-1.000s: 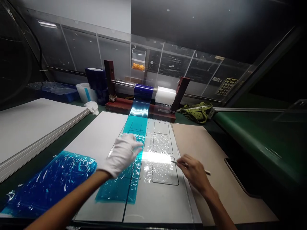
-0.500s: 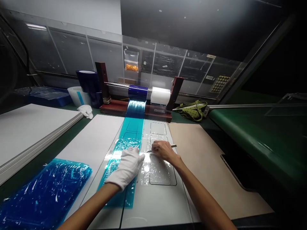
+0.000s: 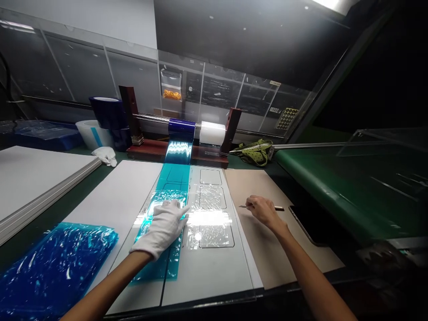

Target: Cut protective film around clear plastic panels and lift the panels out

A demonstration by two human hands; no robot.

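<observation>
**A:** What is the head camera showing at the bench?

**B:** The gloved left hand [image 3: 159, 232] is lying flat, fingers extended and grasping nothing, pressing on a wrinkled teal film strip [image 3: 169, 263].

**A:** And the other hand?

**B:** The bare right hand [image 3: 264, 211] is hovering over a tan board [image 3: 247, 183], its fingers pinching a slim craft knife [image 3: 277, 208] with the blade pointing left.

**A:** Where is the film lying?

**B:** The strip is running from a blue roll [image 3: 179, 129] on a steel rod [image 3: 150, 118] down across a white template panel [image 3: 214, 272], ending just below the glove.

**A:** How much is covered?

**B:** Crumpled clear film [image 3: 209, 234] is covering the lower rectangular outlines, while the top outline [image 3: 210, 177] is showing no such wrinkles. A loose sheet of blue film [image 3: 56, 267] is lying off to the left, apparently not yet placed.
</observation>
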